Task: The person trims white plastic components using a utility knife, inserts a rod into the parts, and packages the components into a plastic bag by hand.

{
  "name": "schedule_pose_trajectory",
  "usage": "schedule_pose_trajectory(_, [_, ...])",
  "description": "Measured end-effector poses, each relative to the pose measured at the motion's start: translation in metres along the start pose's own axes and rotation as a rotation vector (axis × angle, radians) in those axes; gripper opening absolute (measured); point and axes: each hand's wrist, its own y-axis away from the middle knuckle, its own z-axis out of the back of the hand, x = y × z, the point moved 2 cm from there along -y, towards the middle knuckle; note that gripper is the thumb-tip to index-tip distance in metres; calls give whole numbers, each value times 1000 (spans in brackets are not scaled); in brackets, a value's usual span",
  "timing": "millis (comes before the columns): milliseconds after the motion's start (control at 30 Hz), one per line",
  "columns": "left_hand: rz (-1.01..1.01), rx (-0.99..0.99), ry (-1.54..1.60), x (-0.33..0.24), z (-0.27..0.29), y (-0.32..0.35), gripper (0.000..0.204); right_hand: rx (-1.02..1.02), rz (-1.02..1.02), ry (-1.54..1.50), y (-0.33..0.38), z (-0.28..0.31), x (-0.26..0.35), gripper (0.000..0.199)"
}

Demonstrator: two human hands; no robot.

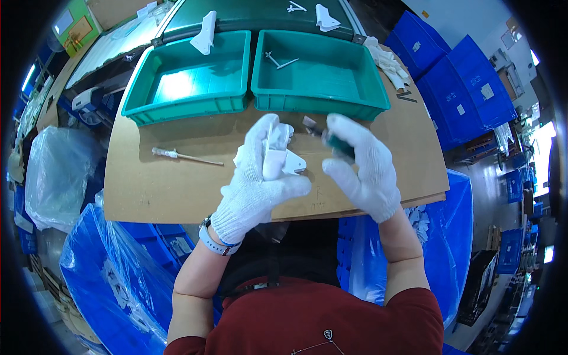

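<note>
i see a white-gloved left hand clamped on a white plastic piece over the bench, the right hand gripping a blurred green-handled tool near it; best to steady the piece and angle the tool clear of the left hand
</note>
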Motion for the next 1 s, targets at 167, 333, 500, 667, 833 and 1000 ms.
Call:
schedule_pose_trajectory(167, [-125, -48, 108, 9, -7, 4, 107, 45, 275, 305, 14, -3, 18, 52])
schedule_pose_trajectory(333, [-160, -81, 48, 3, -10, 10, 107, 77, 259, 361, 16, -6, 22, 49])
schedule_pose_trajectory(500, [-241, -137, 8, 7, -11, 5, 103, 42, 257, 356, 16, -12, 19, 47])
schedule_pose_trajectory(667, [-282, -180, 26, 5, -9, 2, 98, 18, 255, 369, 13, -19, 18, 45])
schedule_pose_trajectory(833, [-246, -182, 84, 9, -9, -3, 96, -38, 293, 353, 13, -26, 12, 46])
schedule_pose_trajectory(1000, [-275, -149, 23, 19, 10, -22, 92, -116, 188, 332, 16, -23, -10, 45])
